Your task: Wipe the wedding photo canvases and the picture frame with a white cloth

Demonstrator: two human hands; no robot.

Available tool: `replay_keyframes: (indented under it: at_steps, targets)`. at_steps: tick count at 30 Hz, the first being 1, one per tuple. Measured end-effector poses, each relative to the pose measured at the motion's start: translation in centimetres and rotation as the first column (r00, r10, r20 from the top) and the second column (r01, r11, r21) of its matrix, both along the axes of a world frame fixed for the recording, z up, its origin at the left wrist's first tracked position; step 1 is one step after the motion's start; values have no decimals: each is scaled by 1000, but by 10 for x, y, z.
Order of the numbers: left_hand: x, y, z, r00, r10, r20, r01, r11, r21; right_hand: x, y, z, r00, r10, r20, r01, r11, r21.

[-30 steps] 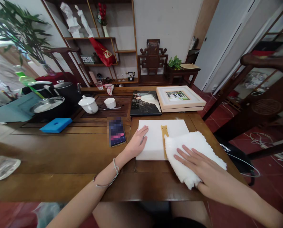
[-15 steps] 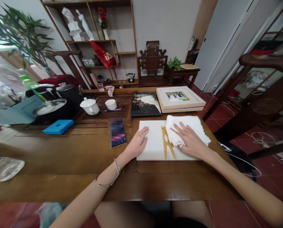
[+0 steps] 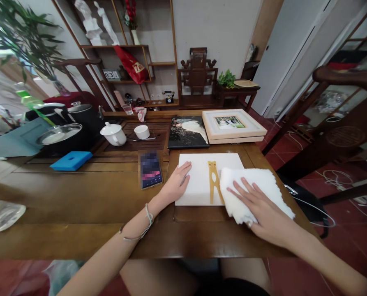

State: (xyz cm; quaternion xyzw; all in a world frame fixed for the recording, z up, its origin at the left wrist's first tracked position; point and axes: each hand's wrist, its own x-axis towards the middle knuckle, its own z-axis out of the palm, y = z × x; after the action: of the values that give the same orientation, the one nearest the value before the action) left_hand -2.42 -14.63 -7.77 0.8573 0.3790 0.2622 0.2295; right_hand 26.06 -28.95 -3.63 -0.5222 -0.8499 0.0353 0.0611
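Note:
A white rectangular board [image 3: 195, 181] lies flat on the wooden table, with a flat yellow cat-shaped piece [image 3: 213, 172] on its surface. My left hand [image 3: 177, 181] rests at the board's left edge, fingers stretched out and holding nothing. Under my right hand [image 3: 257, 205] is a white towel [image 3: 232, 181], pressed down by spread fingers. It covers the board's lower right part and hangs over onto the table. The yellow piece's right leg touches or slips under the towel's edge; which of these I cannot tell.
A phone [image 3: 151, 170] lies left of my left hand. Behind the board are a black photo album [image 3: 183, 139] and framed pictures [image 3: 248, 133]. A blue block [image 3: 71, 160], lidded white cup [image 3: 113, 134] and small white bowl [image 3: 141, 131] stand farther left. A chair [image 3: 334, 131] flanks the table's right side.
My right hand has slid the towel toward me and to the right, uncovering the board's upper right part. My left hand stays on the board's edge. The view has shifted slightly.

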Motion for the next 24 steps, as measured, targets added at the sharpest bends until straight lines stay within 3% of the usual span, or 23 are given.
replay_keyframes:
  at_steps: [7, 10, 14, 20, 24]
  targets:
    - [0, 1, -1, 1000, -7, 5, 7, 1000, 5, 6, 101, 2, 998, -67, 4, 67, 997, -35]
    - [0, 1, -2, 1000, -8, 3, 8, 1000, 12, 1, 126, 6, 995, -99, 22, 100, 995, -25]
    - [1, 1, -3, 1000, -5, -4, 5, 1000, 8, 2, 122, 5, 994, -102, 23, 103, 995, -14]
    - [2, 0, -1, 1000, -1, -25, 1, 1000, 2, 18, 74, 1, 997, -74, 9, 73, 997, 15]
    - [2, 0, -2, 1000, 1, -22, -1, 1000, 10, 14, 77, 13, 970, -242, 35, 243, 969, -48]
